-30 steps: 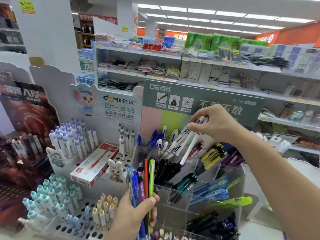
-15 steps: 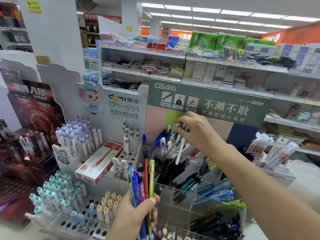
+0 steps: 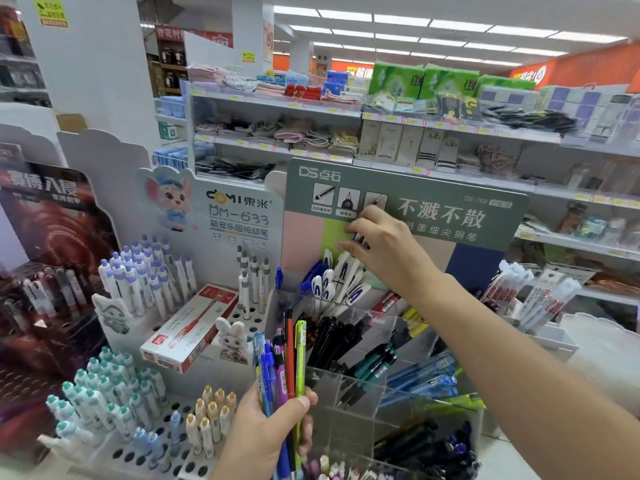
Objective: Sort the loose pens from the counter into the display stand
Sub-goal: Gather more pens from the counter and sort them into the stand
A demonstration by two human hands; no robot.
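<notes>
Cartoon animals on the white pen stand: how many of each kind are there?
Mouse picture: 1
Rabbit figure: 1
Grey pointy-eared figure: 1
Total: 3

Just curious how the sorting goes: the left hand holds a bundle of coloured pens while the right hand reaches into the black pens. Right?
Not quite. In the head view the right hand is at the white pens, not the black ones; the left hand does hold the coloured pens.
</notes>
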